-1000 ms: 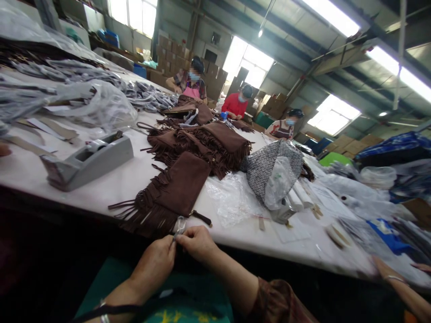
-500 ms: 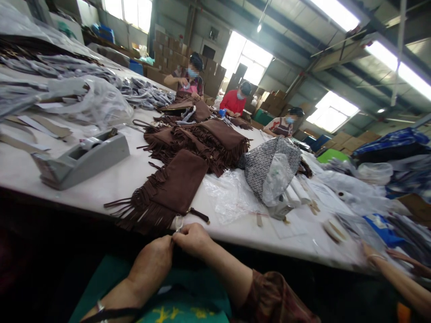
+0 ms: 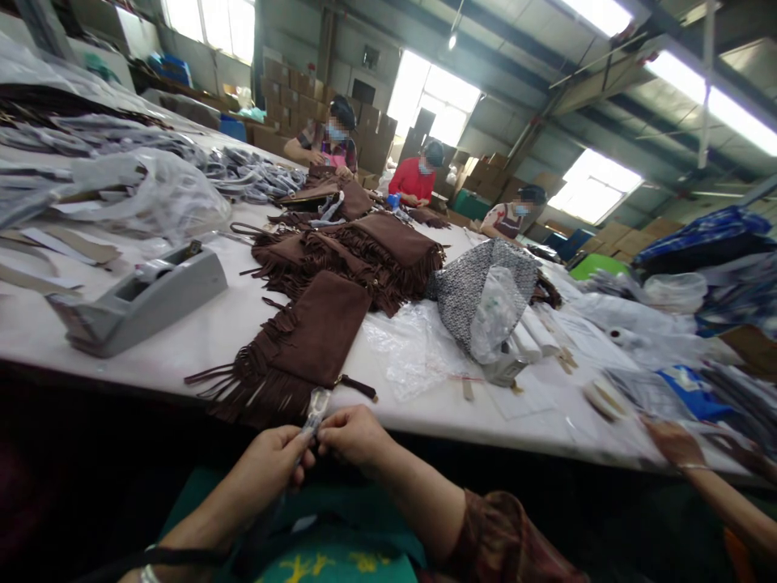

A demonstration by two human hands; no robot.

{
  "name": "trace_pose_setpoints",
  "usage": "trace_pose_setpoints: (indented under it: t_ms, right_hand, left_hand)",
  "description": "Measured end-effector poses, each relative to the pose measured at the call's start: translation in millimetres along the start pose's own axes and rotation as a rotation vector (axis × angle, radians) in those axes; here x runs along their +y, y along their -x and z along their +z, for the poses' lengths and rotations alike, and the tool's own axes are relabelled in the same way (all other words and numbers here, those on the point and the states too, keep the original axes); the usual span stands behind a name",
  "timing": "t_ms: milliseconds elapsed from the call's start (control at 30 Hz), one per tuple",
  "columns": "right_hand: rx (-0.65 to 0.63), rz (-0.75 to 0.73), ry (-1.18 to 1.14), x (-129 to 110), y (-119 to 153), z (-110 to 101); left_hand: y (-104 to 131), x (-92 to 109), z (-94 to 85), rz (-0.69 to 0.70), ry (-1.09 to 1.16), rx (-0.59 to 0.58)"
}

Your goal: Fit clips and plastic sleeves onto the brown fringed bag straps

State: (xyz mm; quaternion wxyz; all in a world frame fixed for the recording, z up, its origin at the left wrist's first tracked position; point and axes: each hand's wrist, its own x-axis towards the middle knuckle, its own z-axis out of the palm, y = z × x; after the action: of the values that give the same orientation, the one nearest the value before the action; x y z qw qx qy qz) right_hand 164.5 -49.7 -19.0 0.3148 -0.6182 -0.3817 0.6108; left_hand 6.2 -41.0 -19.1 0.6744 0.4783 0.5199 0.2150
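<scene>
Brown and soft, a fringed bag (image 3: 309, 344) lies flat on the white counter (image 3: 200, 332), right at the near edge. Its long fringe hangs out to the left side. A dark strap end (image 3: 355, 387) sticks out from its near corner.

Just below the edge, two hands meet in front of the person's body. The left hand (image 3: 267, 470) and the right hand (image 3: 352, 437) touch each other at the fingertips. Between them is a small clear plastic piece (image 3: 316, 407). It stands up a bit, and its top reaches the bag's near edge. The fingers of both hands are pressed together in a pinch on the low end of this clear piece. It is too small to tell just what it is.

A grey tape holder (image 3: 137, 300) sits on the counter to the left, well apart from the hands. Behind the flat bag is a pile of more brown fringed bags (image 3: 358, 255). To the right lie a crinkly clear plastic sheet (image 3: 413, 348) and a grey dotted bag (image 3: 467, 291) with a plastic bag stuffed inside it.

At the far right, another person's hand (image 3: 673, 444) rests on the counter. Three more people (image 3: 418, 174) sit at the far end of the counter.
</scene>
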Motion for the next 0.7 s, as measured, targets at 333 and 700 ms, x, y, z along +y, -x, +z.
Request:
trace_pose_setpoints:
  t_ms: [333, 700]
  right_hand:
    - [-0.063, -0.026, -0.272, 6, 0, 0]
    - [-0.379, -0.001, -0.665, 28, -10, 10]
  left_hand:
    - [3, -5, -8.1, -0.195, 0.582, -0.164]
    - [6, -1, -5.8, -0.435, 0.962, -0.312]
